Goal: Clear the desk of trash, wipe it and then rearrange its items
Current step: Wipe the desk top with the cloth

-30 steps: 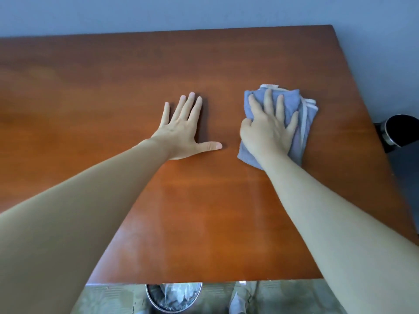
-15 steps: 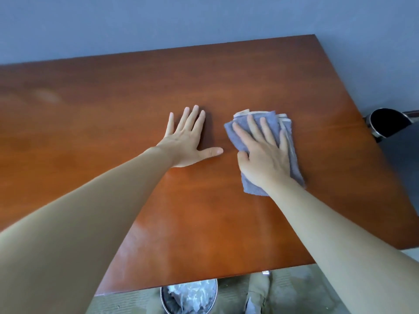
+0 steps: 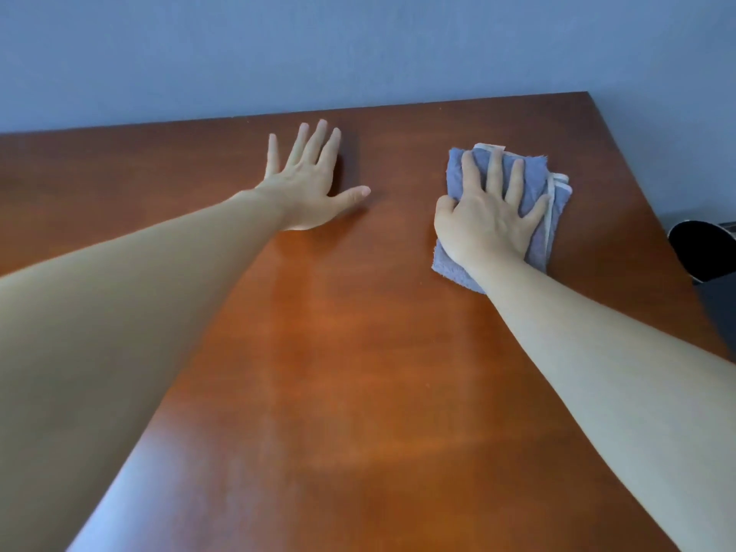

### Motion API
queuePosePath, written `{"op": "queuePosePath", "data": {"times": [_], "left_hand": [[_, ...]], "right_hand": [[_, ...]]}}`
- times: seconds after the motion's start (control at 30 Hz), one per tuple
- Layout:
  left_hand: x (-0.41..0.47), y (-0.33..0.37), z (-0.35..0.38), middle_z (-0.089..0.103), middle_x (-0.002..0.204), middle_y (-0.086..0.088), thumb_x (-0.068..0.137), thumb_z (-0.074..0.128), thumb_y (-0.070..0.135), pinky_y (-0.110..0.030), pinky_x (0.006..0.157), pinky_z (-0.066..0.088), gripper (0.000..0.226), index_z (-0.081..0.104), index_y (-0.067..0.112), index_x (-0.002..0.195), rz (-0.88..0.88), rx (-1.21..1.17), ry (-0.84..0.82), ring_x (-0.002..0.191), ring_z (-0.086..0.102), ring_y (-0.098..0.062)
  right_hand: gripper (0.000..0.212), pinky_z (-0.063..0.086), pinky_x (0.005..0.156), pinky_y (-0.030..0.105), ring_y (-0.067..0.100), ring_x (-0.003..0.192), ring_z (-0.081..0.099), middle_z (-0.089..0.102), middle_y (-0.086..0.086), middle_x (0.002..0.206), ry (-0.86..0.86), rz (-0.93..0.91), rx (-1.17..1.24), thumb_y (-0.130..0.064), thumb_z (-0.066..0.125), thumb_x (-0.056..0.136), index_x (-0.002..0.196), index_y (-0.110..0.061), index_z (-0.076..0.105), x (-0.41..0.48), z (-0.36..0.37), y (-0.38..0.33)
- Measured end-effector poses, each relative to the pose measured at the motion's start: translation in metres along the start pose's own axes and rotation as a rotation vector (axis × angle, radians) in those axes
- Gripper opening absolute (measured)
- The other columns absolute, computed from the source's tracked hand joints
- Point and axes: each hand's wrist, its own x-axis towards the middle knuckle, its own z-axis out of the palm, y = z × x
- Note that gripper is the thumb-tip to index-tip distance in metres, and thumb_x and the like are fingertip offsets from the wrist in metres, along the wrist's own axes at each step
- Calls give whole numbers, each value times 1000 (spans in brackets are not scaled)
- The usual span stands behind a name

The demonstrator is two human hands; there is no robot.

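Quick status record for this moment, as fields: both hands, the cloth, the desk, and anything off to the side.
left hand: flat on the desk, fingers spread, holding nothing
right hand: palm down on the cloth, fingers straight, pressing it to the desk
cloth: blue-grey, folded, pale edging; lies right of the left hand, apart from it
desk: glossy reddish-brown wood, far edge against the blue wall
beside desk: dark round container past the right edge
task stage: wiping

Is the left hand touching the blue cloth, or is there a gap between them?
Apart. The head view shows bare desk between the thumb of the left hand and the blue cloth under the right hand.
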Motion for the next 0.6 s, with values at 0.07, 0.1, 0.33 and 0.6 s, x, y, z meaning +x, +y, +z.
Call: {"op": "queuePosePath", "data": {"times": [0.07,0.1,0.33,0.6], "left_hand": [[19,-10,0,-16,164,1,87,17,80,-63,115,-13,96,-9,20,157,-39,19,22,150,-18,-18],[25,-15,2,-13,164,2,86,15,81,-64,115,-12,96,-6,22,157,-53,34,41,150,-16,-17],[35,-24,13,5,165,4,85,20,79,-58,119,-4,91,11,23,156,-46,-16,201,152,-4,-14],[29,-32,8,6,165,-1,83,35,77,-57,120,-4,98,12,15,156,38,-152,189,152,-1,-16]], "right_hand": [[64,-2,115,64,26,151,-6,0,-1,165,-1,21,10,-40,28,93,155,-34,11,35,-2,-6],[64,-2,115,64,26,151,-6,0,-2,165,-5,28,14,-40,28,93,155,-34,11,52,-3,-9],[61,-7,113,66,30,150,-11,-4,3,165,-89,147,22,-41,21,97,156,-31,11,134,-5,-55],[59,-8,119,52,10,151,-6,-1,-15,164,-157,-603,40,-36,26,96,153,-44,11,84,2,-99]]}}
